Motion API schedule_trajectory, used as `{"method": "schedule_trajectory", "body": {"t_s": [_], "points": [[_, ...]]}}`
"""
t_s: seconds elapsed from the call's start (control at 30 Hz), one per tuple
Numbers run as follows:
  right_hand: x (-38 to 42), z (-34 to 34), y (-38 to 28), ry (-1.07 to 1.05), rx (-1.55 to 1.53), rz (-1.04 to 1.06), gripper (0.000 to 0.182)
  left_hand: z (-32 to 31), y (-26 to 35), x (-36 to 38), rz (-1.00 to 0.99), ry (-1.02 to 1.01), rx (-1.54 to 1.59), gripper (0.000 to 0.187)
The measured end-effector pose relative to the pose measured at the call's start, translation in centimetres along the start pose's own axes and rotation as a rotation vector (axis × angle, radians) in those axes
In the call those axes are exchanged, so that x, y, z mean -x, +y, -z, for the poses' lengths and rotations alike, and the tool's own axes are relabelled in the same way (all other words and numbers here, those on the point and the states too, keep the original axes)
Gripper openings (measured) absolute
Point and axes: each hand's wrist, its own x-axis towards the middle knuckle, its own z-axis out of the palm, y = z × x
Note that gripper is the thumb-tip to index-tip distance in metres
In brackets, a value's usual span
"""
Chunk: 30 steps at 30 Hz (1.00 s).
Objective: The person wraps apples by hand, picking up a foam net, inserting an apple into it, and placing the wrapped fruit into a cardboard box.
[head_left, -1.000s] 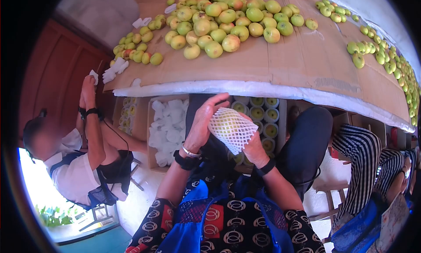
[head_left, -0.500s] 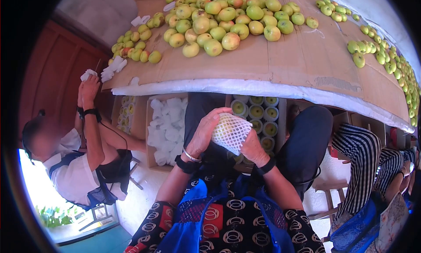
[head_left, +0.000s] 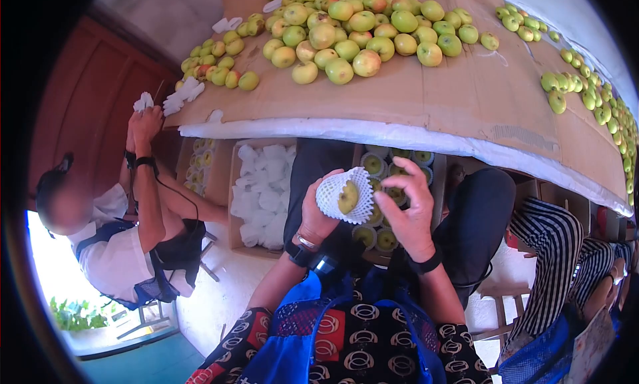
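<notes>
My left hand [head_left: 317,212] is wrapped round an apple [head_left: 348,197] that sits in a white foam net sleeve [head_left: 329,195]. The sleeve's scalloped mouth faces right and the apple's end shows in it. Just right of that mouth, my right hand [head_left: 413,204] has its thumb and fingers apart, with nothing between them. Below and behind the hands, a cardboard box [head_left: 437,191] holds rows of sleeved apples [head_left: 365,235]. To its left, another box [head_left: 236,232] is filled with white foam sleeves [head_left: 266,191].
A cardboard-covered table [head_left: 459,94] with a white edge [head_left: 346,128] lies ahead, bearing a heap of apples [head_left: 346,41]. More apples [head_left: 602,108] lie at the far right. A co-worker [head_left: 126,231] sits at left, hands raised to the table. Another person's striped trousers [head_left: 549,251] show at right.
My right hand has come off the sleeved apple and opened to its right. My left hand has turned the apple so the sleeve's mouth faces right. The whole view has shifted slightly.
</notes>
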Motion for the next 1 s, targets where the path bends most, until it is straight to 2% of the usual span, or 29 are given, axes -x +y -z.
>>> {"method": "schedule_trajectory", "body": {"t_s": [0.03,0.1,0.17,0.2,0.27,0.4,0.53,0.63,0.83,0.9,1.0], "points": [[-0.1,0.0,-0.2,-0.038,0.194,0.214,0.031,0.6,-0.1,-0.1,-0.018,0.003,-0.026,0.045],[0.7,-1.2,-0.3,-0.106,0.215,0.215,0.028,0.6,-0.3,-0.2,-0.032,0.005,-0.05,0.044],[1.4,-2.0,-0.7,-0.145,0.448,0.127,0.033,0.0,-0.7,-0.1,-0.115,0.046,-0.152,0.043],[1.3,-1.9,-0.7,-0.189,0.5,0.097,0.042,0.0,-1.0,-0.1,-0.114,0.045,-0.151,0.043],[1.4,-2.1,-0.6,-0.211,0.546,0.052,0.047,0.3,-1.4,0.2,-0.27,0.062,-0.559,0.042],[1.6,-2.5,-0.1,-0.294,0.638,-0.081,0.054,-0.8,-1.7,0.6,-0.194,0.046,-0.313,0.041],[2.0,-2.9,0.7,-0.296,0.585,-0.108,0.055,-1.2,-2.0,0.6,-0.256,0.04,-0.407,0.042],[1.8,-2.9,1.2,-0.237,0.57,-0.057,0.055,-1.5,-1.9,0.8,-0.185,0.021,-0.407,0.043],[0.8,-2.1,0.2,-0.29,0.601,-0.037,0.047,-1.3,-2.1,0.5,-0.185,0.057,-0.444,0.042],[0.5,-2.0,-0.1,-0.362,0.668,-0.08,0.042,-1.7,-2.0,0.5,-0.174,-0.002,-0.413,0.043],[0.6,-2.3,0.4,-0.305,0.675,-0.018,0.042,-0.1,-1.7,0.2,-0.13,0.0,-0.487,0.044]]}}
